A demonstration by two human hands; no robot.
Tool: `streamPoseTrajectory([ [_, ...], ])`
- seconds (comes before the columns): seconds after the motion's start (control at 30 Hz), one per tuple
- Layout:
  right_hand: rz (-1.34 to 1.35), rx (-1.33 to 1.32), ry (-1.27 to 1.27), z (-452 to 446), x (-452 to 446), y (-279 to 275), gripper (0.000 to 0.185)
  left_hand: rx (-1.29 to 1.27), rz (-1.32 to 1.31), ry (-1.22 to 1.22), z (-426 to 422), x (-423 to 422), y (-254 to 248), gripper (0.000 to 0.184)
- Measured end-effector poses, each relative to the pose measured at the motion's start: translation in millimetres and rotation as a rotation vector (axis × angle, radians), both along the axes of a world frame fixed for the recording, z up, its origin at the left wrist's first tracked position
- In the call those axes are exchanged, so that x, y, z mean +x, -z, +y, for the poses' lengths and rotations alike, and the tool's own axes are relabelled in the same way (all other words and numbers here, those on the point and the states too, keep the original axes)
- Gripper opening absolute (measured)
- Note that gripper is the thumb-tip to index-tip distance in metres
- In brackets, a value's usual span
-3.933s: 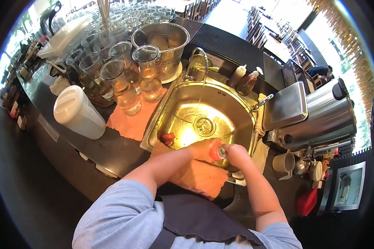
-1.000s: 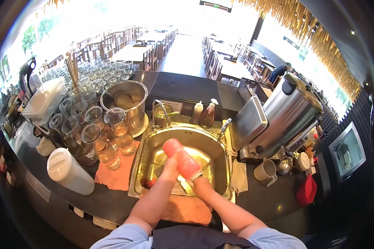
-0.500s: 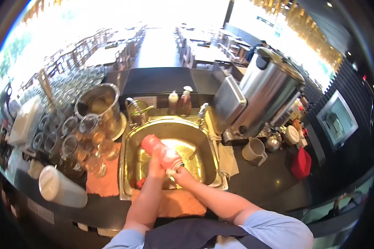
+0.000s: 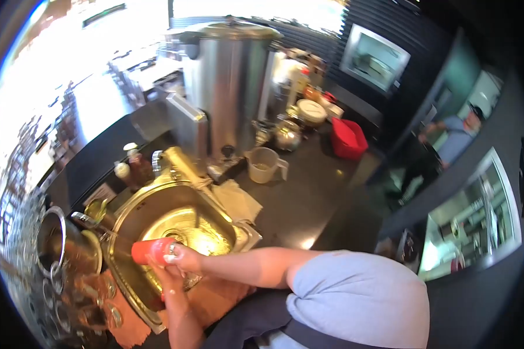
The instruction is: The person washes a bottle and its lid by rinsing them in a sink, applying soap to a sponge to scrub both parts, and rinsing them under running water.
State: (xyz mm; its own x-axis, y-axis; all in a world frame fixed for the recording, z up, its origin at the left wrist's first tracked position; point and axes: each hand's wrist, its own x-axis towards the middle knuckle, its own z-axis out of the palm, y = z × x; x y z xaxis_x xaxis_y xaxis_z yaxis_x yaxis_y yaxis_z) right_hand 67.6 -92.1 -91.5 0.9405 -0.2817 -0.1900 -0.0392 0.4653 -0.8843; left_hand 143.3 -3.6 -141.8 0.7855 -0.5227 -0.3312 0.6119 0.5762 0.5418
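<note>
Over the sink (image 4: 180,224), at its near left: a red bottle (image 4: 144,251) is held nearly level.
Left hand (image 4: 165,275): curled around the bottle from below.
Right hand (image 4: 187,259): closed about the bottle's right end; exact finger placement cannot be told.
Card (image 4: 102,194) beyond the sink: print too blurred to be read.

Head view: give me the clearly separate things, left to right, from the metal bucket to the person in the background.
Metal bucket, red bottle, stainless-steel urn, white-lidded jar, red plastic tub, person in the background.
</note>
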Motion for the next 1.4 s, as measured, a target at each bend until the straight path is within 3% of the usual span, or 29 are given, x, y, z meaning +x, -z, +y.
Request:
streamPoseTrajectory([
  [0.03,0.009,-0.003,0.026,-11.5,3.5,5.0,0.03,0.151,-0.041,0.263,16.5,27.2,38.8,0.058],
  [0.07,-0.016,-0.37,0.083,-29.6,13.9,23.3,0.03,0.34,-0.247,0.312,23.3,27.4,40.0,0.059],
  [0.13,-0.02,-0.732,0.132,-48.9,9.0,24.8,0.031,0.776,-0.65,0.381,34.6,20.3,23.3,0.07],
  [0.2,0.033,-0.833,0.041,-50.5,7.0,17.1,0.03,1.07,-1.634,0.126,23.0,-12.1,-10.1,0.094],
  [0.23,0.049,-0.849,-0.008,-47.5,6.3,12.8,0.029,1.023,-1.413,0.139,9.2,-25.9,-17.5,0.105],
  [0.3,0.009,-0.809,-0.072,-41.7,8.7,10.4,0.028,0.977,-1.37,0.107,9.5,-5.8,14.7,0.104],
  [0.5,-0.129,-0.91,0.02,-57.3,-0.1,10.1,0.026,0.951,-1.35,0.122,-8.4,-7.9,5.6,0.103],
  [0.6,-0.143,-0.985,0.148,-63.3,-7.5,-4.8,0.021,1.013,-1.603,0.085,-13.6,-10.3,-9.0,0.076],
  [0.67,-0.069,-0.763,0.139,-71.8,-19.7,-30.7,0.02,1.053,-1.705,0.05,-17.2,-9.4,-20.1,0.058],
  [0.7,0.081,-0.686,0.133,-64.3,-28.0,-70.1,0.018,0.999,-1.817,0.016,-16.9,-5.1,-24.6,0.065],
  [0.77,-0.011,-0.955,0.315,-82.3,-21.1,-51.5,0.022,0.929,-1.585,-0.062,-17.7,-6.5,-20.5,0.081],
  [0.8,-0.02,-0.875,0.371,-82.4,-25.3,-81.8,0.026,0.917,-1.555,-0.122,-11.4,-5.0,-18.6,0.08],
  [0.83,0.007,-0.959,0.387,-89.7,-29.8,-104.3,0.026,0.936,-1.508,-0.139,-4.3,-4.7,-11.6,0.081],
  [0.9,0.07,-1.011,0.39,-106.4,-34.8,-115.3,0.026,0.938,-1.452,-0.172,5.2,-8.2,-12.6,0.086],
  [1.0,0.164,-0.938,0.321,-95.2,-38.4,-88.4,0.023,0.893,-1.431,-0.241,9.2,-17.6,-25.3,0.092],
  [1.03,-0.057,-0.98,0.294,-79.5,-37.5,-49.3,0.024,0.815,-1.514,-0.338,6.7,-19.9,-39.4,0.092],
  [1.07,-0.104,-0.948,0.262,-67.9,-34.0,-40.9,0.025,0.732,-1.594,-0.429,3.0,-24.0,-52.3,0.091],
  [1.1,-0.149,-0.914,0.229,-56.4,-30.3,-32.5,0.027,0.961,-1.623,-0.505,-4.5,-27.6,-61.4,0.091],
  [1.13,-0.015,-0.736,0.162,-58.6,-22.0,-21.3,0.029,0.89,-1.146,-0.292,-6.0,-28.2,-53.8,0.089],
  [1.17,0.126,-0.561,0.115,-60.6,-13.9,-10.0,0.031,0.837,-1.055,-0.248,-8.0,-25.3,-48.4,0.089],
  [1.2,0.123,-0.564,0.105,-65.2,-5.7,-0.6,0.031,0.779,-0.969,-0.213,-12.4,-19.9,-50.9,0.088],
  [1.27,0.469,-0.429,-0.037,-65.9,1.8,12.1,0.039,0.937,-0.985,-0.261,-22.5,-9.5,-25.2,0.087],
  [1.3,0.497,-0.524,-0.077,-64.2,-2.9,20.3,0.044,1.085,-1.005,-0.311,-32.0,1.1,-11.2,0.086],
  [1.37,0.556,-0.667,-0.177,-63.4,-26.5,34.3,0.059,0.982,-1.049,-0.369,-50.7,20.0,7.3,0.086],
  [1.4,0.574,-0.539,-0.137,-68.5,-37.7,42.7,0.054,0.853,-0.997,-0.352,-60.9,22.6,13.1,0.087],
])
